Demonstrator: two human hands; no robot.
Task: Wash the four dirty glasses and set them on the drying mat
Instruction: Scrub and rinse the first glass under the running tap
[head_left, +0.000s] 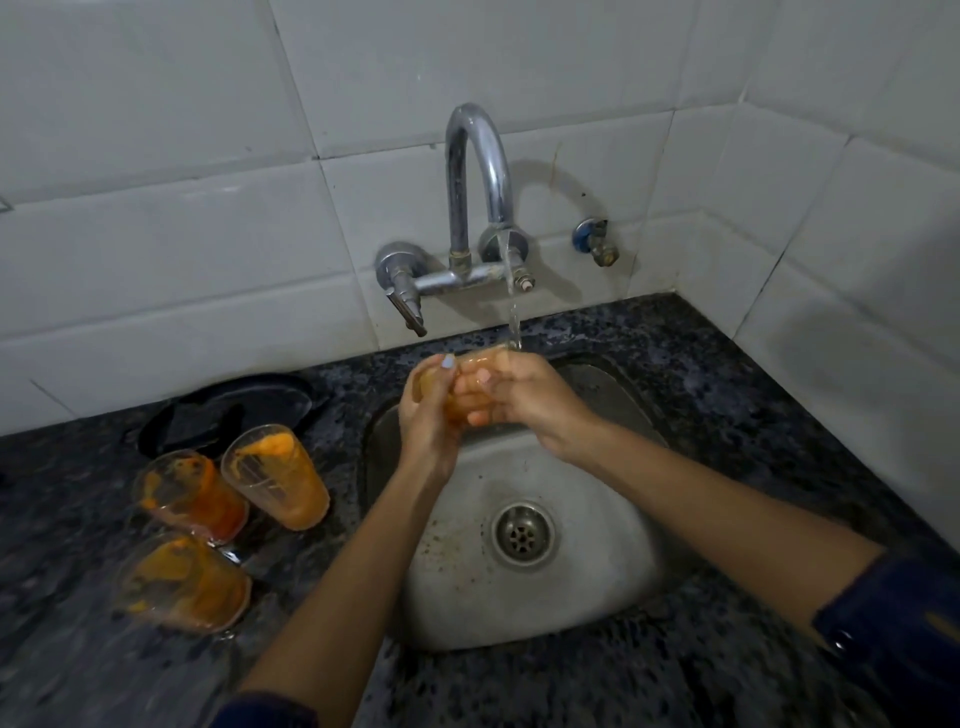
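Observation:
Over the steel sink (613, 582), a glass (467, 387) smeared with orange residue lies on its side in both my hands. My left hand (428, 421) wraps its left end and my right hand (524, 402) grips its right end. Water runs from the chrome tap (480, 171) onto the glass by my right fingers. Three dirty glasses stand on the dark counter to the left: one at the back (278, 475), one beside it (192, 493), and one nearest me (182, 584), all streaked orange.
A black round mat or lid (234, 408) lies on the granite counter (727, 374) behind the three glasses. The drain (523, 531) sits mid-sink. White tiled walls close in at the back and right, with a small blue valve (595, 241).

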